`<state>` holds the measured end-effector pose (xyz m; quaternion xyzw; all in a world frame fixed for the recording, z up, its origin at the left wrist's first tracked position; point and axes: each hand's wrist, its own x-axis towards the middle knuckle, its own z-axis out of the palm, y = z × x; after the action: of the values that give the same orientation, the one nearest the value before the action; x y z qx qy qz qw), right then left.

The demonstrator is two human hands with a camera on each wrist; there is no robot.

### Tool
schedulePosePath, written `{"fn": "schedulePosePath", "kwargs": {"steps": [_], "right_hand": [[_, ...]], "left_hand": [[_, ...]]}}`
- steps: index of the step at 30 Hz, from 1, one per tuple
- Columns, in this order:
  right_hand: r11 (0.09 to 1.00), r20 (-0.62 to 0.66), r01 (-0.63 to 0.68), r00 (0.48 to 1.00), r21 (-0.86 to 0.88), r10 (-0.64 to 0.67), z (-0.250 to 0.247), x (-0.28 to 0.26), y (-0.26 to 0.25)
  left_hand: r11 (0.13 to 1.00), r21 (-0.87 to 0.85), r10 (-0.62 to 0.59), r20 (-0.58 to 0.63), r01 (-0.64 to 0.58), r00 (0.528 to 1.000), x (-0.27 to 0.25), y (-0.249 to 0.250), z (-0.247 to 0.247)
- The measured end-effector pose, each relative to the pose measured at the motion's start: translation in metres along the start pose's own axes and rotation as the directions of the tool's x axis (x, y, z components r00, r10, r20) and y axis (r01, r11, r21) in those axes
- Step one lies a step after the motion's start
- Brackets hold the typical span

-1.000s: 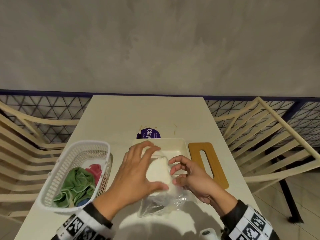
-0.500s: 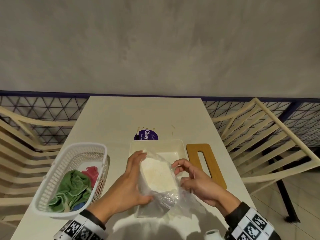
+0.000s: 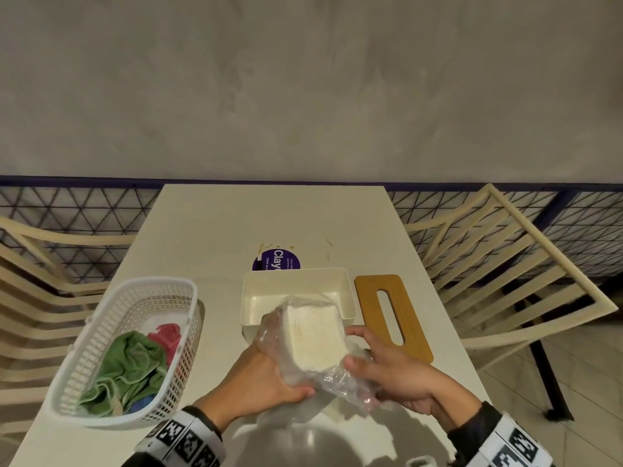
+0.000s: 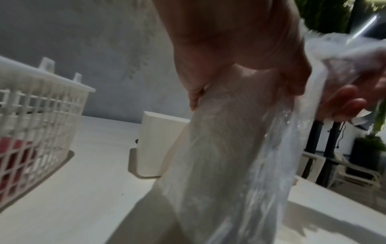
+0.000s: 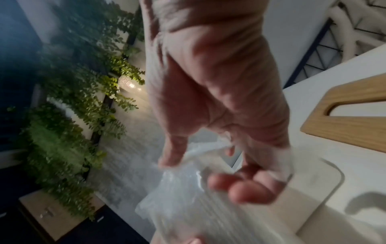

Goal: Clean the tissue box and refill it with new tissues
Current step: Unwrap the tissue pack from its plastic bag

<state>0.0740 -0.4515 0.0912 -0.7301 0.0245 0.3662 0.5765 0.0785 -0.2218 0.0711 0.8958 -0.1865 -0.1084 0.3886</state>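
Tabletop [image 3: 209, 230] — hands [image 3: 337, 375] gripping tissue pack [image 3: 317, 338]

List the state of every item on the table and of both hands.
tissue box: open, empty, upright on the table.
wooden lid: off, flat beside the box.
tissue pack: held above the box's near edge, plastic wrap partly peeled.
basket: upright, holds crumpled cloths.
left hand: grips the pack.
right hand: pinches the plastic wrap.

The head view looks down over the table [image 3: 209, 230] at the pack [image 3: 315, 335]. Both wrist views sit close beside the pack [image 4: 225, 165] [image 5: 179, 206], left facing the box [image 4: 158, 145], right the lid [image 5: 351, 122].
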Motion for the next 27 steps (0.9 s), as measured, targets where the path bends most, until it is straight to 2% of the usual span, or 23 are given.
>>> {"fn": "schedulePosePath", "kwargs": {"steps": [3,7,11,14,15,17,19,20,23,27], "right_hand": [[0.972,-0.04,-0.042,0.998,0.231,0.053,-0.01,-0.002,0.017],[0.94,0.032,-0.145,0.989,0.309,0.143,-0.014,0.0,0.041],[0.985,-0.071,-0.167,0.983,0.046,0.17,-0.013,0.002,0.054],[0.977,-0.147,-0.103,0.986,-0.185,0.077,-0.013,0.0,0.053],[0.958,-0.206,-0.079,0.978,-0.277,0.021,-0.013,0.001,0.054],[0.89,-0.376,-0.037,0.914,-0.455,-0.154,-0.013,0.007,0.056],[0.85,-0.442,-0.009,0.857,-0.527,-0.265,-0.009,0.015,0.055],[0.853,-0.433,-0.013,0.866,-0.522,-0.251,-0.007,0.02,0.055],[0.886,-0.392,-0.108,0.916,-0.451,-0.088,-0.002,0.038,0.061],[0.924,-0.426,-0.259,0.897,-0.281,0.121,-0.004,0.054,0.069]], "left_hand": [[0.991,0.136,0.009,-0.066,0.0,0.998,-0.001,-0.001,0.001],[0.965,0.262,0.007,-0.071,0.012,0.997,0.0,-0.002,0.005],[0.936,0.351,0.016,-0.023,-0.007,1.0,0.002,0.002,0.017],[0.904,0.428,0.011,0.023,-0.019,1.0,0.002,0.006,0.026],[0.893,0.45,0.007,0.038,-0.023,0.999,0.002,0.006,0.03],[0.878,0.479,-0.006,0.061,-0.024,0.998,0.005,0.003,0.038],[0.869,0.493,-0.032,0.116,-0.029,0.993,0.008,0.0,0.048],[0.868,0.495,-0.043,0.158,-0.041,0.986,0.01,-0.003,0.053],[0.881,0.471,-0.094,0.256,-0.039,0.962,0.012,-0.015,0.062],[0.845,0.535,-0.157,0.26,-0.006,0.953,0.013,-0.03,0.059]]}}
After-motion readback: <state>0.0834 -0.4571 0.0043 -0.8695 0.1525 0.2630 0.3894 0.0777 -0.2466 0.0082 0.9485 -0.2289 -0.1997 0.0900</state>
